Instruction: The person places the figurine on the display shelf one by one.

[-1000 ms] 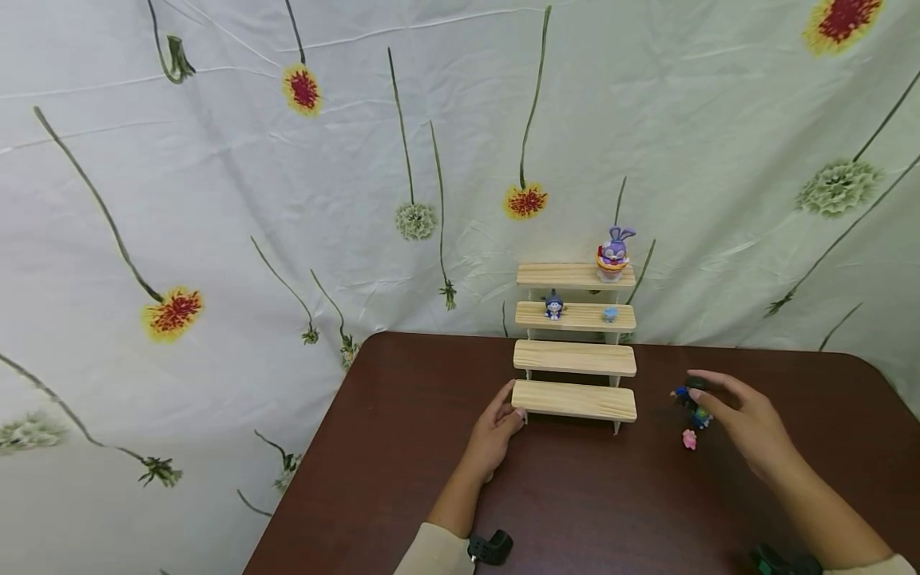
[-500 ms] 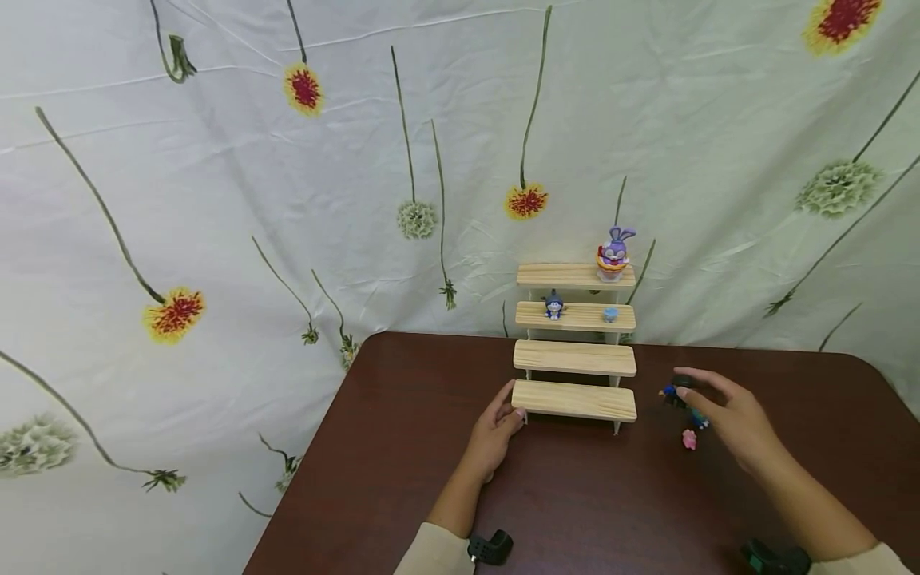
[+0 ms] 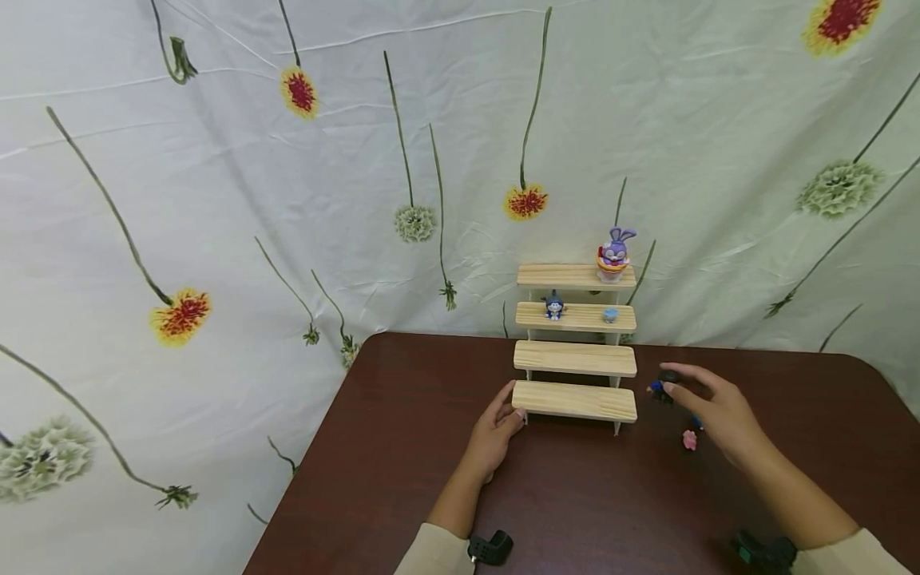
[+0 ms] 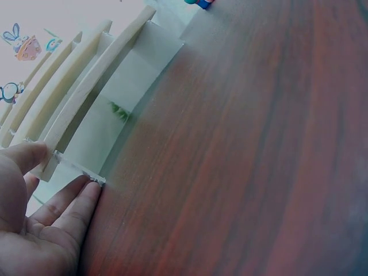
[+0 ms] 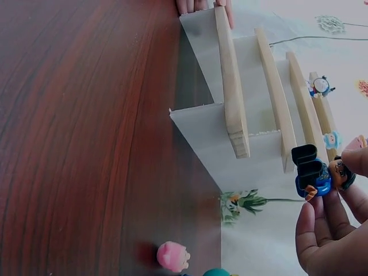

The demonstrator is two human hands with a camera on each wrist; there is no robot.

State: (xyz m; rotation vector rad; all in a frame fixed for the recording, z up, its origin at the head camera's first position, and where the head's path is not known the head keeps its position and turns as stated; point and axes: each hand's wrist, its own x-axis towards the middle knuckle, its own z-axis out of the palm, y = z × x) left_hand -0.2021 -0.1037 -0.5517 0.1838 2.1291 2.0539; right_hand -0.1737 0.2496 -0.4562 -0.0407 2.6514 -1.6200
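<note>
My left hand [image 3: 492, 439] holds the left end of a four-tier wooden display stand [image 3: 573, 401]; in the left wrist view the thumb lies at the lowest board and the fingers at the clear leg under it. Just right of the stand, my right hand [image 3: 726, 415] pinches a small figurine [image 5: 316, 179] by its black-haired head, its blue body and dark legs sticking out sideways. A pink figurine [image 3: 689, 440] lies on the table below that hand. Beside it, a blue figurine [image 3: 697, 422] is mostly hidden behind the hand.
A purple rabbit figurine [image 3: 613, 254] sits on the top tier, at the right. One tier down are a dark blue figurine [image 3: 553, 307] and a tiny light-blue one [image 3: 610, 315]. Behind the brown table [image 3: 402, 415] hangs a flowered cloth [image 3: 345, 160].
My right hand has moved left, towards the stand, carrying the black-haired figurine away from the pink and blue ones. The left hand has stayed on the stand.
</note>
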